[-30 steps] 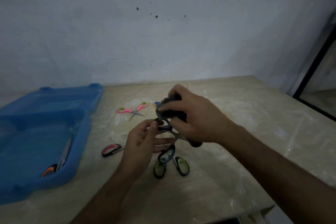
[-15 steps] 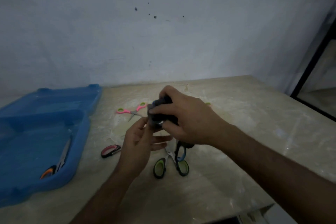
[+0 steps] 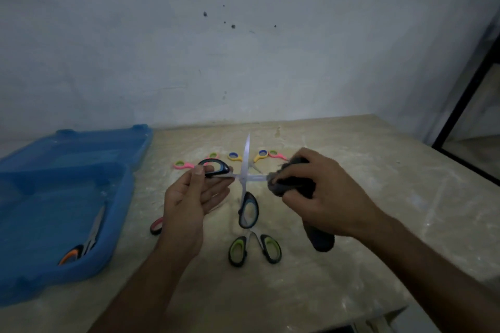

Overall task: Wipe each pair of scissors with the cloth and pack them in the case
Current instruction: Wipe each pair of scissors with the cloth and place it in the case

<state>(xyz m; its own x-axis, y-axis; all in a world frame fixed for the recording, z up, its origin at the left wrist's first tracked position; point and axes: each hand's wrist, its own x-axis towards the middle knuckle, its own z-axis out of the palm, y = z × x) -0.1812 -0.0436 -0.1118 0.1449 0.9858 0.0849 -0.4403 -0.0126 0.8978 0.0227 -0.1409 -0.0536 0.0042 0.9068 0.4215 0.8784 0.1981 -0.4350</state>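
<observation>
**Blades now spread wide in mid-wipe**

Since half a second ago the blue-handled scissors have swung open into a cross, where earlier they hung closed under my hands; the right hand has drawn off to the right along one blade.

Nearest me, the green-handled scissors lie on the table, just below the dangling loop of the open pair; if I lower the pair carelessly, that loop could knock them.

My left hand pinches the upper handle loop between thumb and fingers, the lower fingers stretched out loosely beneath; that is a light hold, and I judge the free half could swing on its pivot and snap toward them.

My right hand is clenched round the dark cloth, which wraps the horizontal blade near its tip; too thin a fold there, and the edge could reach my fingers; a sharp tug might pull the handle out of the left pinch.

The upright blade points away from me, bare, so any lean forward is a risk.

Farther off, small pink and yellow scissors wait unwiped; to the left the blue case lies open with an orange-handled pair inside.
</observation>
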